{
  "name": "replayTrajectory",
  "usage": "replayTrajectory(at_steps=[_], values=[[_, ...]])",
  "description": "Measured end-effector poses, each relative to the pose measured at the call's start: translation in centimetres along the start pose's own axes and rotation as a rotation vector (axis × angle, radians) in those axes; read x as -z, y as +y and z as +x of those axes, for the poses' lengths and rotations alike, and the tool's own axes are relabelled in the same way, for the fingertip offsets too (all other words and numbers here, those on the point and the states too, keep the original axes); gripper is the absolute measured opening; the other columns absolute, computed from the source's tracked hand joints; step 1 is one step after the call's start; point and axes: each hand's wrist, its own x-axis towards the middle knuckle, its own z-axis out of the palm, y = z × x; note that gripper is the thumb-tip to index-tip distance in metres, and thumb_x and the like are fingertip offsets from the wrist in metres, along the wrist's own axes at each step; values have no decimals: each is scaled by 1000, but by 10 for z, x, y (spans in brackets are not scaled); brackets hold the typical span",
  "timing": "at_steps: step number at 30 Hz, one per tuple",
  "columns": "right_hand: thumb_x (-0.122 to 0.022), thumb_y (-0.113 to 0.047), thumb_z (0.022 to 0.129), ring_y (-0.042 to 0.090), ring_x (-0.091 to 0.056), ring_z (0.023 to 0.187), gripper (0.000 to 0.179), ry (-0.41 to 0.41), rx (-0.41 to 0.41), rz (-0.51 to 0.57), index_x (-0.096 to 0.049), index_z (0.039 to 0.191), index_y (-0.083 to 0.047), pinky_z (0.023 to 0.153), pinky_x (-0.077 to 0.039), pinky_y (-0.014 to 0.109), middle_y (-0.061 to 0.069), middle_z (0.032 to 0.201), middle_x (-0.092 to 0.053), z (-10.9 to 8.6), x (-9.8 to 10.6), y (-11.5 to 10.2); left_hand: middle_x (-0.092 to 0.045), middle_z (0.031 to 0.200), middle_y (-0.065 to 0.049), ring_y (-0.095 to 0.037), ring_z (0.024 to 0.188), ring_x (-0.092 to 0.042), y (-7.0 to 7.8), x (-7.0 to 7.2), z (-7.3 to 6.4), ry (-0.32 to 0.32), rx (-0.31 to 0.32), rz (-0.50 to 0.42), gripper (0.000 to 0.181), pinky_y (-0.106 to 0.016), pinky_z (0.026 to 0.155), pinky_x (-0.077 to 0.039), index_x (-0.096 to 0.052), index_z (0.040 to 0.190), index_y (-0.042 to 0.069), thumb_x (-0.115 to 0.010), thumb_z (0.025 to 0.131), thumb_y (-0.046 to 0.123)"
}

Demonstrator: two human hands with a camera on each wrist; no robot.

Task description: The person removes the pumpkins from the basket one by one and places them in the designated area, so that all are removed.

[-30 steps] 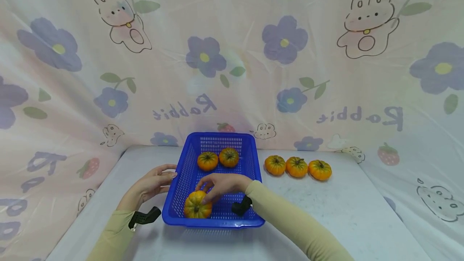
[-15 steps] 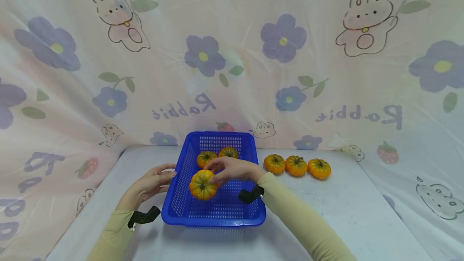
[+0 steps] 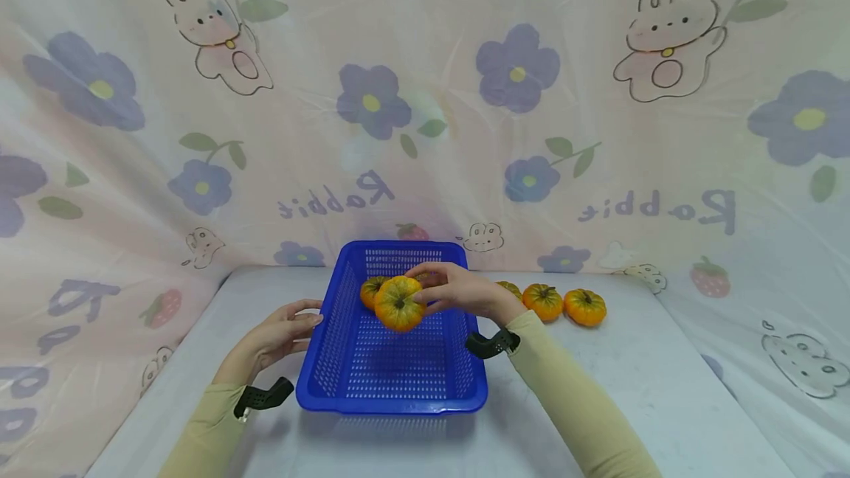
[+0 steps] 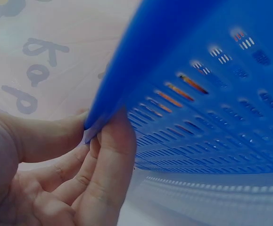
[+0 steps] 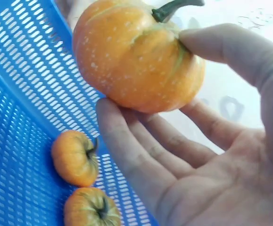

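Observation:
My right hand (image 3: 458,291) grips a small orange pumpkin (image 3: 400,304) between thumb and fingers, above the blue plastic basket (image 3: 392,407). In the right wrist view the held pumpkin (image 5: 136,56) shows a dark green stem, with the thumb on its top and the fingers under it. Two more pumpkins lie in the basket; one pumpkin (image 3: 372,292) is partly covered in the head view, the other is hidden there but shows as the lower pumpkin (image 5: 92,207) in the right wrist view. My left hand (image 3: 282,332) pinches the basket's left rim (image 4: 112,94) between thumb and fingers.
To the right of the basket, three pumpkins stand in a row on the white table (image 3: 598,389); the middle pumpkin (image 3: 543,302) and right pumpkin (image 3: 585,307) show fully, the left one is half behind my right hand. A printed curtain (image 3: 425,168) hangs behind.
My right hand has lifted the pumpkin from the basket's near left part and carried it up, away from me and to the right. The left hand has stayed at the rim.

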Motion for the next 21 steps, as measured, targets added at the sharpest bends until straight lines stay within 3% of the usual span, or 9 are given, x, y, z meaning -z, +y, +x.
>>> replayTrajectory(at_steps=[5,12,21], values=[[-63,-15,92,29,-56,111,47,101,-3,18,-45,135,-4,91,-50,45,17,128,-53,-20,11,3,-63,110,-10,-22,98,-62,-2,1,0,-2,6,1,57,-38,86,-53,-28,142,-4,-56,98,19],[-60,-20,94,32,-53,113,52,218,3,50,-39,137,0,94,-47,46,22,133,-45,-47,22,6,-63,110,-10,-23,98,-63,-3,3,0,19,6,3,57,-39,85,-53,-27,142,-3,-56,98,19],[-57,-25,97,29,-57,106,51,381,-4,101,-41,139,-2,92,-49,44,19,129,-49,-84,33,23,-64,111,-11,-23,99,-63,-3,2,3,17,16,-4,59,-40,86,-53,-27,143,-4,-57,97,20]])
